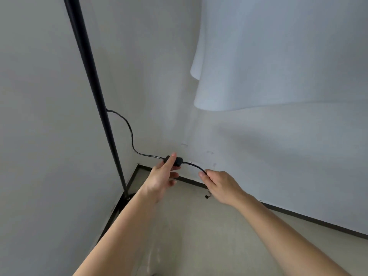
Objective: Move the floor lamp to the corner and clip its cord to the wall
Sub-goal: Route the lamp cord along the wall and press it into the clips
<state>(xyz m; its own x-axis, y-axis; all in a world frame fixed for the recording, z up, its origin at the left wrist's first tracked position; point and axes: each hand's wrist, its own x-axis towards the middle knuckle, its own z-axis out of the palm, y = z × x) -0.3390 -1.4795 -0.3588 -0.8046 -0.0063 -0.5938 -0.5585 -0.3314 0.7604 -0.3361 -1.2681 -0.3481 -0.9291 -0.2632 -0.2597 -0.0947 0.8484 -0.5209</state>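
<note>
Head view: two bare hands hold a floor lamp's cord against a wall near a room corner.

Black floor lamp [93,80] stands in the corner at about nine o'clock, its pole rising out of frame. Its cord [130,134] leaves the pole and loops down toward centre. Left hand [163,176] is closed on the inline switch box [175,161], forefinger laid over it. Right hand [221,186], at four o'clock from the switch, pinches the cord beyond it. Moving the lamp looks done; clipping is in hand. No clip can be made out, so the next move likely calls for pressing the cord flat along the wall [278,146].
</note>
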